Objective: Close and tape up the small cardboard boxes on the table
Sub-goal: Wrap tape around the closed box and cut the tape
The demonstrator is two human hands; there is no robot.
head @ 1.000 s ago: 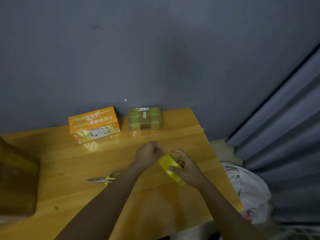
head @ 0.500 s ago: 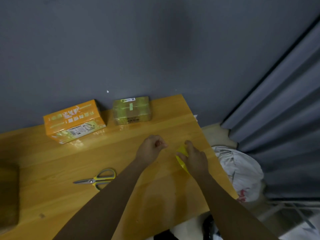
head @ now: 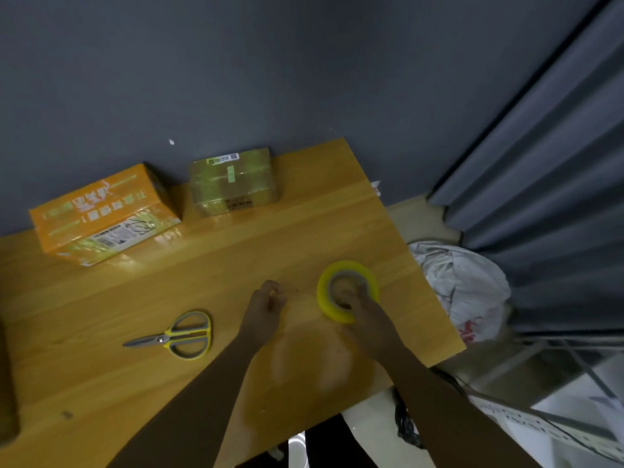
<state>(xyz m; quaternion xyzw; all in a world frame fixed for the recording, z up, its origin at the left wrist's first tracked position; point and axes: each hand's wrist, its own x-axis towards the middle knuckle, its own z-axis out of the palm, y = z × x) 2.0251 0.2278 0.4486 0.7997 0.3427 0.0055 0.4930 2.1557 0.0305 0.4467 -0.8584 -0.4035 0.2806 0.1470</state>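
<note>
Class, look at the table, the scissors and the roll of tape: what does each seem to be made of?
The orange-brown table looks like varnished wood: grain lines and glossy reflections show. The scissors seem to have bare grey metal blades and yellow-edged grey handles, probably plastic. The yellow roll of tape looks like glossy plastic film on a pale core, perhaps cardboard.

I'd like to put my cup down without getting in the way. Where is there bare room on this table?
Bare wood lies between the scissors and the orange box, and along the table near edge. It's crowded around the tape roll and both hands.
</note>
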